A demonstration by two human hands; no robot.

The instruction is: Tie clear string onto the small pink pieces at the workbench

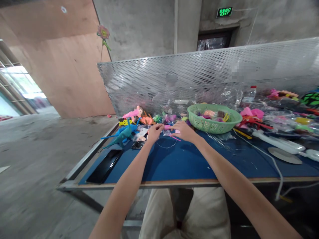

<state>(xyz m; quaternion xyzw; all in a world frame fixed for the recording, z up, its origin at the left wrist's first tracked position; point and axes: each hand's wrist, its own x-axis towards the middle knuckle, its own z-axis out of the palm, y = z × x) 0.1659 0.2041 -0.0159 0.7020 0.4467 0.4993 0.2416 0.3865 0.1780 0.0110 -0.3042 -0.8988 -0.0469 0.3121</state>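
Over the blue tabletop, my left hand point(155, 132) pinches one end of a small pink toy piece point(167, 127). My right hand point(183, 131) has its fingers curled on the other end; more pink shows under its fingers. What the piece is exactly is too small to tell. Below the hands, a thin pale wire loop point(166, 147) hangs or lies against the table. A teal dinosaur toy point(124, 134) and a blue toy point(134, 127) stand left of my left hand, near clear plastic packaging and a small black packet point(138, 145).
A green plastic basket point(214, 124) of colourful pieces stands right of my hands. A black phone point(104, 166) lies at the front left. To the right are a white glue gun point(277, 142) with its cable, metal rods point(220, 142) and piled toys. A perforated metal panel point(154, 76) backs the table.
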